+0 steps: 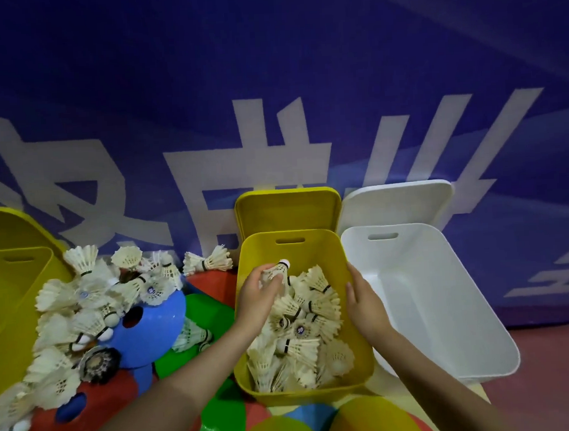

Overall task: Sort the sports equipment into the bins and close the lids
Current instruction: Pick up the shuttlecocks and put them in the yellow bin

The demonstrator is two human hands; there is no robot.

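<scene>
The open yellow plastic bin [311, 247] lies under both hands, its lid [286, 208] upright behind it, its far half less filled. The left hand [259, 297] pinches a white feathered shuttlecock [277, 270] above the heap of shuttlecocks [299, 333] inside. The right hand [363, 298], fingers straight, rests at the bin's right rim. Right of it stands an open white plastic bin [446, 305]; left of the left hand, loose shuttlecocks [80, 308] cover coloured plastic cone markers [150, 331].
</scene>
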